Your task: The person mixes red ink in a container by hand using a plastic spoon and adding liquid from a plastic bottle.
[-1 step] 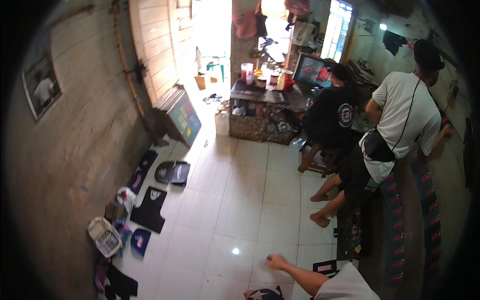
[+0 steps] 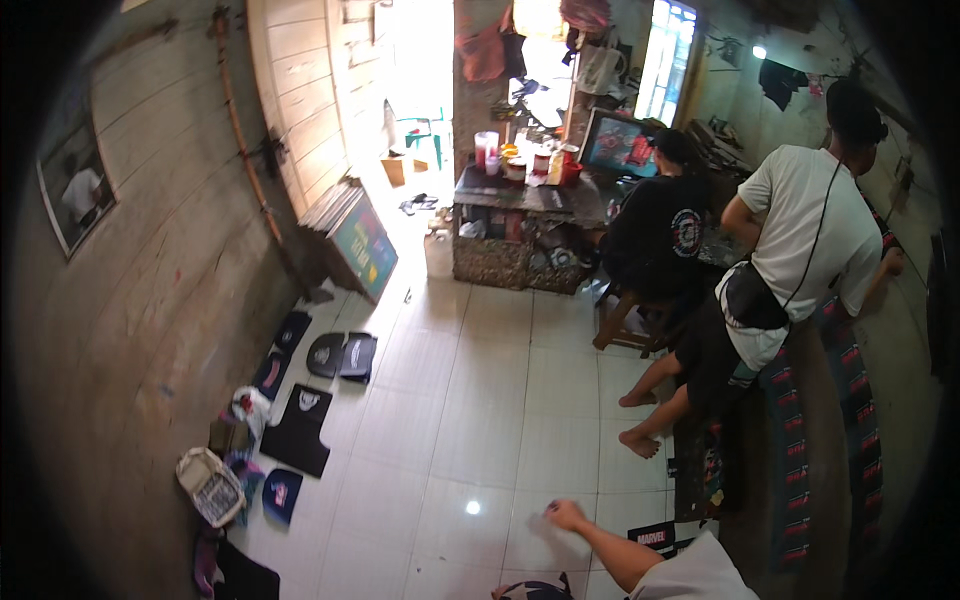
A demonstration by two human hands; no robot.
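Far left of the fingers, one navy panel [image 2: 282, 497], small emblem illegible | Just below, one dark pale-patched item [image 2: 535, 591], partly cut off | Right hand [image 2: 565, 514], fingers curled, cannot tell whether gripping; left hand out of view | Near right, one black panel [image 2: 652, 537], red label, white lettering | Farther right, two dark strips [image 2: 790, 440], repeated red-and-white print

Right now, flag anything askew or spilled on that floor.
No spill shows. By the left wall, a pale-rimmed bag-like item looks crooked amid jumbled cloth, untidy near the flat black panel.
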